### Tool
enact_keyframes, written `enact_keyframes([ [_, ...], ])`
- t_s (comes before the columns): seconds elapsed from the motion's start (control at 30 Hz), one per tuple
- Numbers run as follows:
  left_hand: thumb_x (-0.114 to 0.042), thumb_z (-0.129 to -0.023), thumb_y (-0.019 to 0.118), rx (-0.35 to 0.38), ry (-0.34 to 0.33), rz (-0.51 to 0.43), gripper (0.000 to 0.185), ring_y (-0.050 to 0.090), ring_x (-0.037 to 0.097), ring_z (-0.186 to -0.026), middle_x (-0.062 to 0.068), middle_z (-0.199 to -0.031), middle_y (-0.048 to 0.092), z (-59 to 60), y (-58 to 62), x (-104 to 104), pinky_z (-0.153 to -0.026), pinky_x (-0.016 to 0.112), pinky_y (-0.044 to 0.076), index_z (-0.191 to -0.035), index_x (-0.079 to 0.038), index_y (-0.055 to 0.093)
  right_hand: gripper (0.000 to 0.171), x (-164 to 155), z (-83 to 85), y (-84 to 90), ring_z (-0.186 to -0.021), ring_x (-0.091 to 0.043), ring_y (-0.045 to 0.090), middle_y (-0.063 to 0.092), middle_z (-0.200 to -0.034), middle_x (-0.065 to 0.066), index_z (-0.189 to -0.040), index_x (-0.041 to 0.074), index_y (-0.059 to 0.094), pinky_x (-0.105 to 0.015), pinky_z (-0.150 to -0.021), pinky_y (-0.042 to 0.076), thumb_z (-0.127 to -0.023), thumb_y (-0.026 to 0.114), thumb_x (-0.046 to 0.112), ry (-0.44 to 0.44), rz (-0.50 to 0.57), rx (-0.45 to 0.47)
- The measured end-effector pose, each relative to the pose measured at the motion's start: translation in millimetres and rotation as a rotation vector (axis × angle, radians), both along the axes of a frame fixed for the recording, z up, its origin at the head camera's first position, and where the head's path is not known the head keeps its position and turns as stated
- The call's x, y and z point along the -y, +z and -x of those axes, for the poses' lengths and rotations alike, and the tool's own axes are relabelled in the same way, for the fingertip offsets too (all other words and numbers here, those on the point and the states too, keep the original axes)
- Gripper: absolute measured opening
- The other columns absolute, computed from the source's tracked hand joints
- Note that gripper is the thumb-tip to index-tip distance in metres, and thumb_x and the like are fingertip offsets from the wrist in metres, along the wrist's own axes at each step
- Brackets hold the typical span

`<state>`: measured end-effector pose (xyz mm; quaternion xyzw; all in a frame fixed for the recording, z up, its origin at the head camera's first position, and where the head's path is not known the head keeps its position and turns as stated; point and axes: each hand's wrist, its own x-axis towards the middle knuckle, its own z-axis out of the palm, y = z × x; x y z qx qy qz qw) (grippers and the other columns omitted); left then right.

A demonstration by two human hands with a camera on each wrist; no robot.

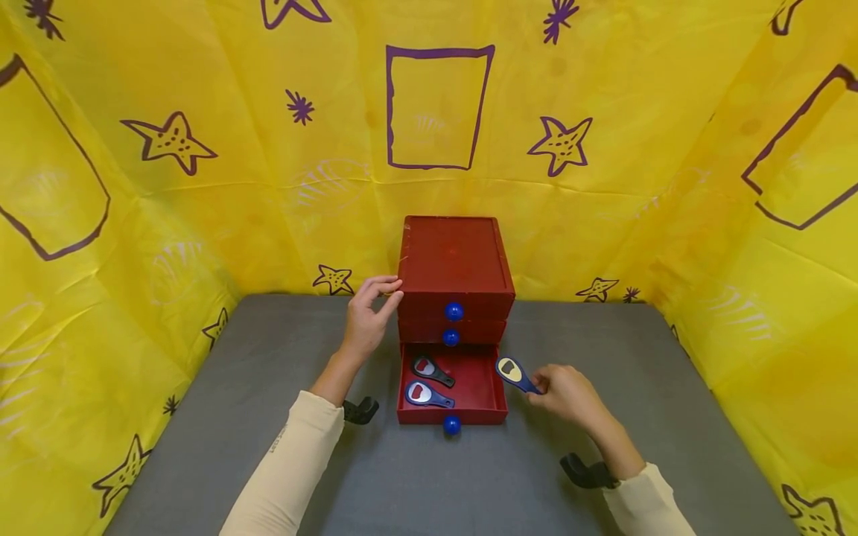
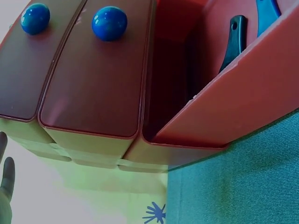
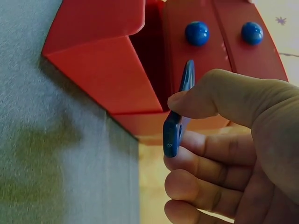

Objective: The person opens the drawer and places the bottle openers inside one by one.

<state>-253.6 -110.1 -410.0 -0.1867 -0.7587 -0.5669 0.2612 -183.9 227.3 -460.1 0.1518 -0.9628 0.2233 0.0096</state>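
My right hand (image 1: 570,394) pinches a blue bottle opener (image 1: 515,372) by its narrow end, between thumb and fingers, just right of the pulled-out drawer (image 1: 479,387). In the right wrist view that opener (image 3: 175,133) appears edge-on. Inside the drawer lie two more openers, a black bottle opener (image 1: 432,370) and below it a blue-and-white bottle opener (image 1: 429,395). My left hand (image 1: 367,320) touches the upper left edge of the red drawer cabinet (image 1: 456,257) with extended fingers. Only its fingertips (image 2: 8,172) enter the left wrist view.
Two upper drawers are closed, with blue knobs (image 1: 454,311) on their fronts; another knob (image 1: 452,425) marks the pulled-out bottom drawer. The cabinet stands on a grey table (image 1: 281,357). A yellow patterned cloth (image 1: 255,164) surrounds the table at the back and sides.
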Motion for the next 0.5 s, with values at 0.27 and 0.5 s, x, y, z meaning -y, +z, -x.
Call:
enact_keyframes([
  [0.27, 0.001, -0.088, 0.067, 0.013, 0.008, 0.002, 0.023, 0.057, 0.032, -0.110, 0.021, -0.117, 0.063, 15.3, -19.4, 2.9, -0.093, 0.025, 0.047, -0.110, 0.005, 0.069, 0.010, 9.8, 5.6, 2.3, -0.059, -0.007, 0.045, 0.055, -0.063, 0.005, -0.073, 0.011, 0.066, -0.022, -0.053, 0.037, -0.074, 0.075, 0.015, -0.002, 0.004, 0.022],
  [0.5, -0.007, -0.089, 0.069, -0.034, -0.006, -0.015, 0.022, 0.059, 0.024, -0.107, 0.014, -0.117, 0.065, 21.4, -27.2, 6.7, -0.091, 0.044, 0.050, -0.110, -0.001, 0.071, 0.010, 23.7, 10.9, 6.1, -0.058, -0.007, 0.047, 0.056, -0.062, 0.006, -0.072, 0.011, 0.066, -0.023, -0.054, 0.038, -0.074, 0.075, 0.015, -0.006, 0.016, 0.045],
])
